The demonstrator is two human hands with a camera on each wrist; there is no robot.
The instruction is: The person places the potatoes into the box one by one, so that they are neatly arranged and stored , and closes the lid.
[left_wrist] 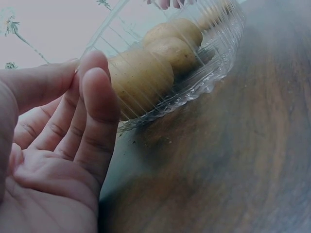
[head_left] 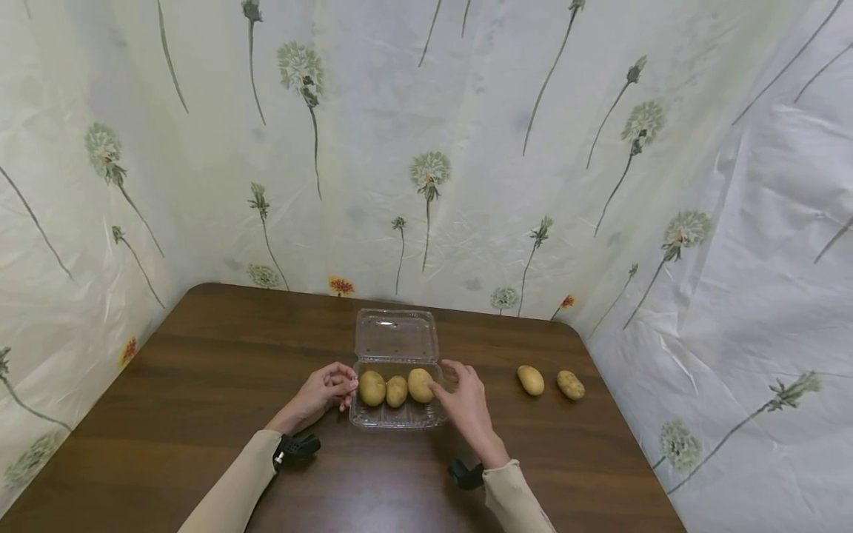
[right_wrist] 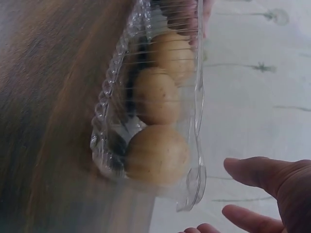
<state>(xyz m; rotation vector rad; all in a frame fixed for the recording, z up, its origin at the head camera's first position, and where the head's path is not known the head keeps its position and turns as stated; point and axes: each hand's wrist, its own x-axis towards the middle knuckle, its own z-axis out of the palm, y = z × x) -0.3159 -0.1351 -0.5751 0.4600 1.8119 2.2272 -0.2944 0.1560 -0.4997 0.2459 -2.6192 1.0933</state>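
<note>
A clear plastic clamshell box stands on the table with its lid tipped back. Three potatoes lie in a row inside: the left potato, the smaller middle potato and the right potato. At the box's left rim, my left hand pinches the edge between thumb and fingers, as the left wrist view shows up close. My right hand is over the right end by the right potato, its thumb and fingers spread apart, with nothing between them.
Two loose potatoes lie on the table right of the box, one yellow potato and one browner potato. The dark wooden table meets a flower-patterned sheet along its back edge.
</note>
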